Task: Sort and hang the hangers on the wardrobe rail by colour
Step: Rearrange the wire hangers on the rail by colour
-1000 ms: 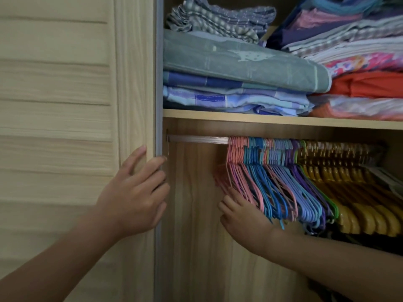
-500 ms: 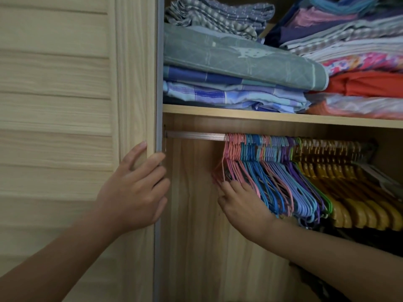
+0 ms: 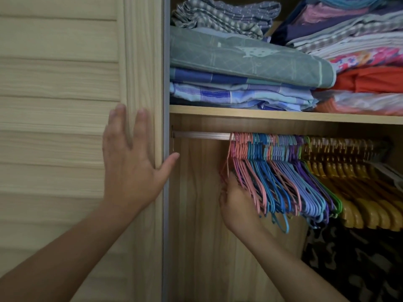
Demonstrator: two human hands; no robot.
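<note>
Since the earlier frames the left hand (image 3: 128, 168) has flattened, its fingers straight against the wardrobe door (image 3: 61, 131) with the thumb at the door's edge; the right hand (image 3: 236, 201) has pushed deeper into the pink hangers (image 3: 244, 171) at the row's left end, fingers hidden among them, so whether it grips one I cannot tell; a pick from the pinks seems next. The rail (image 3: 200, 135) carries pink, then blue hangers (image 3: 268, 182) with pinks mixed in, lilac, purple, green, then yellow hangers (image 3: 359, 192); the shelf (image 3: 261, 113) above holds folded bedding (image 3: 239, 59).
</note>
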